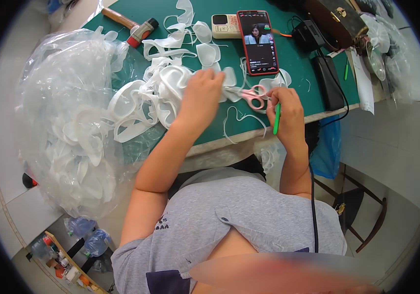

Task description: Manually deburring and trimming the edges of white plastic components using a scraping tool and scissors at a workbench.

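My right hand (288, 113) is closed around a slim green-handled tool (276, 122). Its handle points down toward me, and the working end is hidden by my fingers. At the near edge of a heap of white curved pieces (163, 90), my left hand (202, 95) reaches over the green mat (205, 139). That hand is smeared by motion, so its fingers and any hold are unclear. Pink-handled scissors (254, 96) lie between my hands, close to the right one. A thin white strip (244, 116) curls on the mat below them.
A large clear bag (67, 93) of similar white pieces bulges at the left. Behind the heap lies a hammer (139, 32). A phone (259, 44) with a lit screen leans near a beige case (225, 26). Black boxes, cables and a brown bag (335, 22) occupy the right.
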